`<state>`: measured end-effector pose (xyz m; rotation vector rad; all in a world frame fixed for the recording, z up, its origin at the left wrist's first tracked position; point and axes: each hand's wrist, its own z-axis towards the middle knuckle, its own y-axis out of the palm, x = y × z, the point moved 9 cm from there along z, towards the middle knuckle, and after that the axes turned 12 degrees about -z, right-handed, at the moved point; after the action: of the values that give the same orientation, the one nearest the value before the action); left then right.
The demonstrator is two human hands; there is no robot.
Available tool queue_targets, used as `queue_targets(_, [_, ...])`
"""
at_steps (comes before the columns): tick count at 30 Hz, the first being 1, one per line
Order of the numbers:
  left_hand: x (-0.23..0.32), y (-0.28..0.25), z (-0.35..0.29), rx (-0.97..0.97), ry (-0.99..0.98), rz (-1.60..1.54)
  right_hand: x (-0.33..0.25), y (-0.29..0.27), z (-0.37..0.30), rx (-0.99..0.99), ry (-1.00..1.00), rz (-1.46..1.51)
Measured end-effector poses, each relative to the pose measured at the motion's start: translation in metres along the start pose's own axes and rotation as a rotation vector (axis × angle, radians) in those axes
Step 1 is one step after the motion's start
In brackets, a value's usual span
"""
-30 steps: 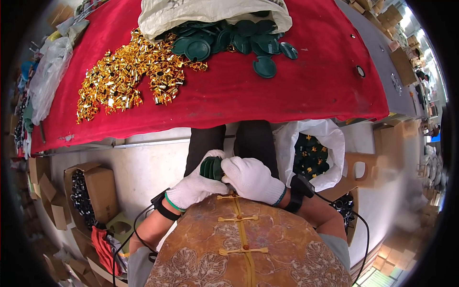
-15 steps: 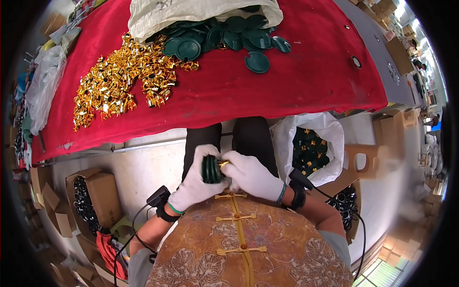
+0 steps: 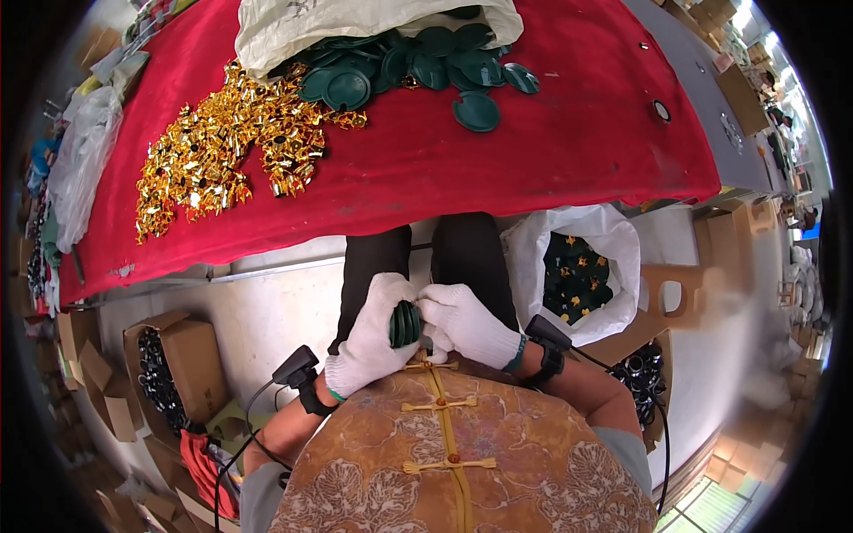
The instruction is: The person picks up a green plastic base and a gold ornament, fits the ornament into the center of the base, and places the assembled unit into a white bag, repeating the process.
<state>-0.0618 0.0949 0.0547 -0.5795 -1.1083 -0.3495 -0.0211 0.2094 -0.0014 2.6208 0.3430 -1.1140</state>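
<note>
Grips a short stack of green discs point(image 3: 405, 325) in the gloved left hand point(image 3: 376, 329), with fingers curled closed around the rims, above the lap. Holds the gloved right hand point(image 3: 466, 324) just beside the right edge of the stack, with fingers bent inward; cannot tell whether anything is pinched between those fingertips. Wears dark wrist straps point(image 3: 313, 397) with black devices point(image 3: 296, 365) cabled behind them. Wears, too, a brown patterned top point(image 3: 524, 444) with yellow knotted fastenings, and dark trousers point(image 3: 378, 258) reaching under the table edge. Has an open white bag point(image 3: 626, 275) near the right leg, containing green discs bearing gold-coloured pieces. Faces a red cloth point(image 3: 533, 169) spread over the table, with a heap of gold-coloured parts point(image 3: 204, 160) toward the left and loose green discs point(image 3: 346, 89) at the mouth of a cream sack point(image 3: 373, 31). Has, lower left, a cardboard box point(image 3: 197, 369) of black and silvery parts point(image 3: 160, 382).
</note>
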Motion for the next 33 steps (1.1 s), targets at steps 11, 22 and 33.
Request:
queue_targets(11, [-0.029,0.025,-0.011,0.03,-0.255,-0.413,-0.044,-0.002,-0.032,0.572,-0.699,-1.028])
queue_targets(22, [-0.051,0.041,-0.005,0.014,-0.607,-1.18,-0.047,-0.111,-0.11,0.796,-0.314,-1.187])
queue_targets(33, [-0.067,0.019,-0.033,0.206,-0.562,-1.489,-0.207,-0.063,0.029,0.903,-0.83,-1.228])
